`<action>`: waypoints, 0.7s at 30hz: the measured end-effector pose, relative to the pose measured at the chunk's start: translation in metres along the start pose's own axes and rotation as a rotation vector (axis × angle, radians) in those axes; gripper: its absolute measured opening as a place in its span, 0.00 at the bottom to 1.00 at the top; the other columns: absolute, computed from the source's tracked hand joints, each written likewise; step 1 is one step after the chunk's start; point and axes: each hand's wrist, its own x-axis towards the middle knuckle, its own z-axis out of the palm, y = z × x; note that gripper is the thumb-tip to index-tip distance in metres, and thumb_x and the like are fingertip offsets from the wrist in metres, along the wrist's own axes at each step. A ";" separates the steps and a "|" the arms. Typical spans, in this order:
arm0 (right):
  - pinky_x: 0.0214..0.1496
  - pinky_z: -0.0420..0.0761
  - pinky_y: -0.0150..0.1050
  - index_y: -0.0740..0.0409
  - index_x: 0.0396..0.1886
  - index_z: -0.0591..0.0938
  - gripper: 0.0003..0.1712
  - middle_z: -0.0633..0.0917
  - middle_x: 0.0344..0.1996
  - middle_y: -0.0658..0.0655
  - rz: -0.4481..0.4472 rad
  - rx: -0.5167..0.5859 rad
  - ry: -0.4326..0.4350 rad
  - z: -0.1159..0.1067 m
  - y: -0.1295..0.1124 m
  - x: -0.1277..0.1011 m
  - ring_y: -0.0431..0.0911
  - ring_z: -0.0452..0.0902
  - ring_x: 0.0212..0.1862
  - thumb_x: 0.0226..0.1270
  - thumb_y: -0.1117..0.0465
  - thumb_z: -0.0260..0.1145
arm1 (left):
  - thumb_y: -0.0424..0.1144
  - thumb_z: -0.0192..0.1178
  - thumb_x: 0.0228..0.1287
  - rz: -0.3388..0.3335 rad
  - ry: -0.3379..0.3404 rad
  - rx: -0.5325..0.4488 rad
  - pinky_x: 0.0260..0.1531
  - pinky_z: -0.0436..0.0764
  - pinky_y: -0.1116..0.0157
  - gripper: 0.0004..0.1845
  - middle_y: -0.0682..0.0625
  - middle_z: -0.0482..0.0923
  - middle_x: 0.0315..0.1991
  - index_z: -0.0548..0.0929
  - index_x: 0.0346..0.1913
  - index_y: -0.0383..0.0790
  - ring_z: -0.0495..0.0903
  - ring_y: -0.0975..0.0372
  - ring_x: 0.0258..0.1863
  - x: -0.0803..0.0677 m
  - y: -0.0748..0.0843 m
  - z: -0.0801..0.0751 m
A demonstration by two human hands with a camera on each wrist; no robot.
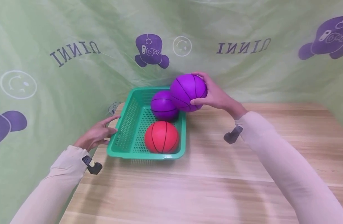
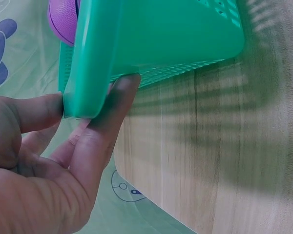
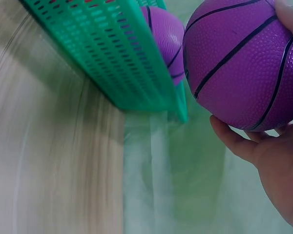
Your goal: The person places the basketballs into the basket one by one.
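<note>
A green plastic basket (image 1: 149, 156) with perforated walls stands on the table, holding a purple ball (image 1: 163, 107) at the back and a red ball (image 1: 161, 137) in front. My right hand (image 1: 214, 95) grips a second purple ball (image 1: 186, 90), patterned like a basketball, over the basket's back right corner; in the right wrist view this purple ball (image 3: 241, 63) is beside the basket's wall (image 3: 122, 58). At the basket's left side, my left hand (image 1: 100, 133) pinches the rim (image 2: 90, 73) between thumb (image 2: 39, 111) and fingers.
The wooden table (image 1: 188, 193) extends to the front and right of the basket. Behind and to the left hangs a green curtain (image 1: 104, 25) printed with purple figures and lettering. A dark wrist camera (image 1: 233, 135) sits on the right sleeve, another wrist camera (image 1: 92, 165) on the left.
</note>
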 end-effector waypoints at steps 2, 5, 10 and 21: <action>0.58 0.77 0.58 0.50 0.75 0.59 0.56 0.65 0.68 0.63 -0.012 -0.007 -0.015 0.006 -0.004 0.005 0.61 0.71 0.61 0.49 0.66 0.80 | 0.26 0.47 0.75 -0.002 0.000 -0.012 0.41 0.85 0.51 0.40 0.35 0.76 0.51 0.46 0.82 0.54 0.84 0.52 0.41 0.000 -0.001 -0.001; 0.58 0.77 0.58 0.53 0.75 0.59 0.57 0.66 0.68 0.66 -0.030 -0.013 -0.028 0.017 -0.010 0.013 0.62 0.71 0.61 0.48 0.67 0.80 | 0.26 0.47 0.75 0.001 -0.009 -0.029 0.43 0.85 0.49 0.40 0.34 0.74 0.52 0.46 0.82 0.55 0.84 0.52 0.42 0.000 -0.002 -0.001; 0.55 0.79 0.53 0.48 0.75 0.60 0.57 0.67 0.66 0.61 -0.068 -0.003 -0.062 0.039 -0.022 0.025 0.57 0.72 0.60 0.47 0.62 0.82 | 0.25 0.47 0.74 0.013 -0.010 -0.034 0.44 0.84 0.47 0.40 0.34 0.73 0.52 0.48 0.81 0.55 0.83 0.51 0.42 0.001 -0.003 -0.002; 0.53 0.81 0.42 0.45 0.74 0.64 0.56 0.68 0.65 0.52 -0.206 -0.035 -0.217 0.096 -0.042 0.059 0.46 0.72 0.59 0.45 0.54 0.84 | 0.25 0.48 0.73 0.019 -0.011 -0.056 0.44 0.84 0.49 0.40 0.33 0.74 0.52 0.48 0.81 0.56 0.84 0.50 0.42 0.000 -0.002 -0.002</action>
